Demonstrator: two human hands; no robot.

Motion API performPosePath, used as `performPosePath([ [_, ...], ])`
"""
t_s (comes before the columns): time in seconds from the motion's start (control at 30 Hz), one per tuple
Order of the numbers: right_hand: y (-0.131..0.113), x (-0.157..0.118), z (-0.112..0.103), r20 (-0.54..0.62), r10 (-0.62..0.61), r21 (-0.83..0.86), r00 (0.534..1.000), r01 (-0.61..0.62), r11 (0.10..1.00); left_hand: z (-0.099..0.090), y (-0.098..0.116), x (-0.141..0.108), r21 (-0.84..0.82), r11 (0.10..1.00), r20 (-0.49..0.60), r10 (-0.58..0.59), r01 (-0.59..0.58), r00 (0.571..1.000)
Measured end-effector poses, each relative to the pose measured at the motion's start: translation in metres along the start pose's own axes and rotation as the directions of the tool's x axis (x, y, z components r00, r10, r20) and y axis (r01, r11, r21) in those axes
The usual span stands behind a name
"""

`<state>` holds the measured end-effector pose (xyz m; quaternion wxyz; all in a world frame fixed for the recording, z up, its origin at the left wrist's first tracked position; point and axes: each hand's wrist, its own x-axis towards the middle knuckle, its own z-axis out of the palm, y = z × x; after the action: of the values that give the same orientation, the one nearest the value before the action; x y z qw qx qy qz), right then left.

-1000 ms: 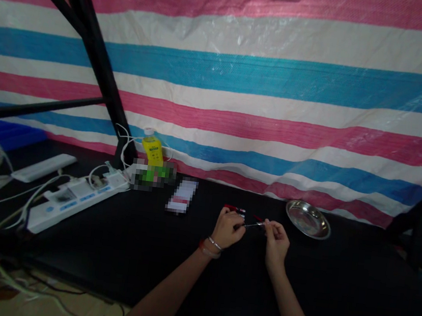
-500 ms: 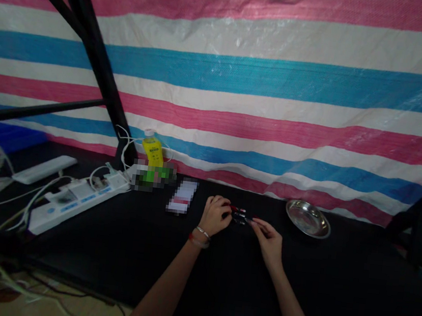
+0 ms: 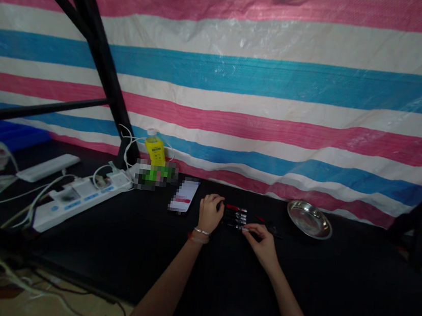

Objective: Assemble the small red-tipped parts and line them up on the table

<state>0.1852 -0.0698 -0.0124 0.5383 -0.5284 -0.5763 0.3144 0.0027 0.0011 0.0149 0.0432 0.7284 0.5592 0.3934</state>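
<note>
Several slim pens [image 3: 235, 215] lie side by side on the black tabletop, a red-bodied one [image 3: 233, 207] at the far side and dark ones nearer, silver ends pointing right. My right hand [image 3: 262, 244] pinches the silver end of the nearest dark pen [image 3: 234, 226] between thumb and fingers. At the left ends of the row sits my left hand [image 3: 211, 213], fingers curved, with a gap between thumb and forefinger and nothing visible in it. Behind my right hand lie a small red piece [image 3: 260, 218] and dark pieces [image 3: 274, 231], too dim to name.
To the right stands a round metal dish [image 3: 309, 220]. A phone [image 3: 185, 196] lies left of my left hand. Farther left are a yellow bottle [image 3: 155, 150], a white power strip [image 3: 83, 198] with cables, and a black metal frame [image 3: 106, 73]. A striped sheet [image 3: 244, 75] hangs behind.
My left hand has drawn back slightly to the left, uncovering more of the pen row. My right hand has moved a little left and nearer, bringing a pen to the row's near side.
</note>
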Motion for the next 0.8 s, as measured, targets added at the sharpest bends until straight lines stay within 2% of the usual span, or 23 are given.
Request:
performPosePath([
  [0.1, 0.005, 0.000, -0.001, 0.025, -0.013, -0.010, 1.000, 0.014, 1.000, 0.000, 0.000, 0.000, 0.002, 1.000, -0.005, 0.001, -0.001, 1.000],
  [0.23, 0.004, 0.001, -0.002, 0.015, -0.063, -0.163, 0.998, 0.065, 0.985, -0.001, 0.002, 0.000, -0.012, 1.000, -0.004, 0.013, -0.013, 1.000],
  [0.43, 0.000, 0.001, -0.003, 0.113, -0.154, -0.291, 0.982, 0.181, 0.939, 0.001, 0.007, -0.002, -0.013, 0.998, 0.025, 0.063, -0.063, 0.998],
  [0.7, 0.001, 0.000, -0.001, 0.124, -0.174, -0.372, 0.977, 0.209, 0.905, 0.001, 0.008, -0.003, -0.005, 0.995, 0.056, 0.096, -0.096, 0.994],
  [0.8, -0.004, 0.002, -0.007, 0.078, -0.193, -0.383, 0.978, 0.208, 0.900, 0.000, 0.010, -0.004, -0.004, 0.995, 0.067, 0.102, -0.102, 0.993],
])
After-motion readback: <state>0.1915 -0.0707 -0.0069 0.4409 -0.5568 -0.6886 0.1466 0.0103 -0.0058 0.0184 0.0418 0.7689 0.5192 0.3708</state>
